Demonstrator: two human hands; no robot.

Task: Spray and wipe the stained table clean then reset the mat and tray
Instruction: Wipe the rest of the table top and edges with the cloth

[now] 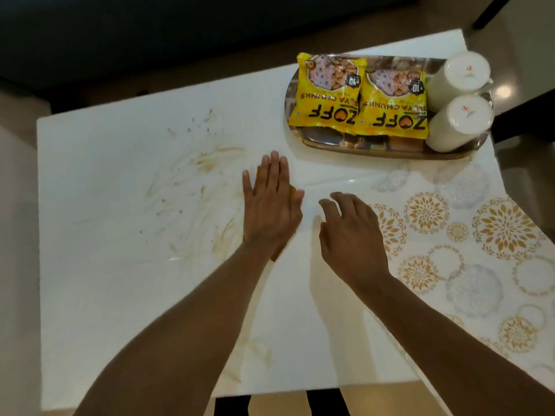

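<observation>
Fingers [271, 172] flat (left hand [270, 211]) — stains [207, 163] just left | mat [450, 235] right

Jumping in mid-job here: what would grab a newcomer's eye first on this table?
Probably the two bright yellow snack packets lying side by side on the steel tray at the far right, with two white cups beside them. Next, the brown smeared stains across the left of the white table. In the middle, the left hand presses flat on the table, and the right hand hovers over the floral mat.
</observation>
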